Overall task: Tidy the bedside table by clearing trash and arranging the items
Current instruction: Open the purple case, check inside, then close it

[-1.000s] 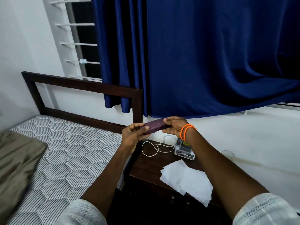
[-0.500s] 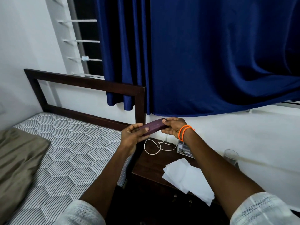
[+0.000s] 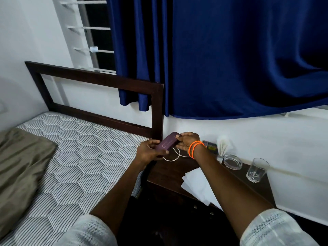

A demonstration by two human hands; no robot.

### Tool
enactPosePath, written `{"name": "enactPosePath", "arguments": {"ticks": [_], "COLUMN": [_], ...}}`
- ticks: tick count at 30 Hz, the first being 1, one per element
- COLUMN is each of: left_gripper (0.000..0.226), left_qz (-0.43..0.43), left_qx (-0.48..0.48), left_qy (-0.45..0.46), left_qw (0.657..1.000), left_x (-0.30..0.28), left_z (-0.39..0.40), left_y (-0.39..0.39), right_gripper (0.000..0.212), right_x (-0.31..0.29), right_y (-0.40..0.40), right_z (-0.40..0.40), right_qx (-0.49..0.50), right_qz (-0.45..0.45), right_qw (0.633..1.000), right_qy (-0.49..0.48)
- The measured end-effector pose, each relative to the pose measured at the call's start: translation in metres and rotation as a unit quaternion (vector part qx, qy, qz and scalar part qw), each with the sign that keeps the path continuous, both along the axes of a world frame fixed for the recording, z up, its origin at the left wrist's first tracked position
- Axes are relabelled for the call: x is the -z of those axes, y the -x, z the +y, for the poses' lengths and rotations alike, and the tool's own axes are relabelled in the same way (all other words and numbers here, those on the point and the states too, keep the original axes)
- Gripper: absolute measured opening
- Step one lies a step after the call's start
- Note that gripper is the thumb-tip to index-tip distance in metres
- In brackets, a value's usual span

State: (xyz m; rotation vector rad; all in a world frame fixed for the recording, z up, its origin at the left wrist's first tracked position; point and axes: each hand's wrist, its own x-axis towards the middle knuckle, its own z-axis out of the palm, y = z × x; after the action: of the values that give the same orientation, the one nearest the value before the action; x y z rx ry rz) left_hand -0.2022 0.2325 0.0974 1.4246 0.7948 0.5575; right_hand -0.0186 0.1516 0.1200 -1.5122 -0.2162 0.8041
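A: Where is the purple case [image 3: 166, 143]?

B: Near the middle of the frame, a little below centre, held in the air above the back left corner of the bedside table [image 3: 170, 170], close to the headboard [image 3: 156, 107] post.

A: Which way does it run?

B: Its long axis is a slant: one rounded end points to the upper right, the other to the lower left. A broad flat face is turned up toward the camera.

A: And the hands?

B: Both pinch it. The left hand [image 3: 148, 150] holds the lower left end, thumb along the front edge and fingers curled underneath. The right hand [image 3: 187, 140] grips the upper right end with its fingertips; two orange bands [image 3: 194, 148] ring that wrist.

A: What lies on the table, counted?

B: One white cord [image 3: 174, 156], looped just under the hands. A few white paper sheets [image 3: 197, 183] overlap at the front edge; I cannot tell how many, as the right forearm covers part. One glass ashtray [image 3: 232, 162] and one drinking glass [image 3: 257, 169] stand upright toward the right side, near each other but apart. One small box-like gadget [image 3: 211, 147] sits against the wall behind the right wrist, and beside it one bunch of white tissue [image 3: 224, 144] stands up.

A: Anything else?

B: One blue curtain [image 3: 230, 59] fills the upper right. One mattress [image 3: 74, 157] with one olive sheet [image 3: 19, 166] lies at the lower left.
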Motion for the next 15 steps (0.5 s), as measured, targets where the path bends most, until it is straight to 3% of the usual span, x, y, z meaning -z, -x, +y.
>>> {"name": "enactPosePath", "arguments": {"ticks": [3,6,10,12,15], "left_gripper": [0.079,0.063,0.052,0.052,0.054], "left_qz": [0.089,0.173,0.249,0.299,0.35], "left_qx": [0.002,0.021,0.059,0.072,0.077], "left_qy": [-0.077,-0.163,-0.198,-0.221,-0.231], "left_qw": [0.993,0.971,0.946,0.926,0.905], "left_x": [0.018,0.036,0.06,0.074,0.092], "left_z": [0.005,0.008,0.012,0.014,0.014], "left_y": [-0.005,-0.007,-0.011,-0.014,-0.018], "right_gripper": [0.019,0.016,0.022,0.019,0.035], "right_x": [0.021,0.051,0.094,0.111,0.137], "right_y": [0.001,-0.001,-0.006,-0.006,-0.006], "right_z": [0.009,0.016,0.02,0.02,0.024], "right_qx": [0.01,0.005,-0.051,-0.028,-0.021], "right_qz": [0.009,0.037,0.039,0.071,0.051], "right_qw": [1.0,0.999,0.996,0.995,0.993], "right_qy": [0.012,0.017,0.063,0.069,0.108]}}
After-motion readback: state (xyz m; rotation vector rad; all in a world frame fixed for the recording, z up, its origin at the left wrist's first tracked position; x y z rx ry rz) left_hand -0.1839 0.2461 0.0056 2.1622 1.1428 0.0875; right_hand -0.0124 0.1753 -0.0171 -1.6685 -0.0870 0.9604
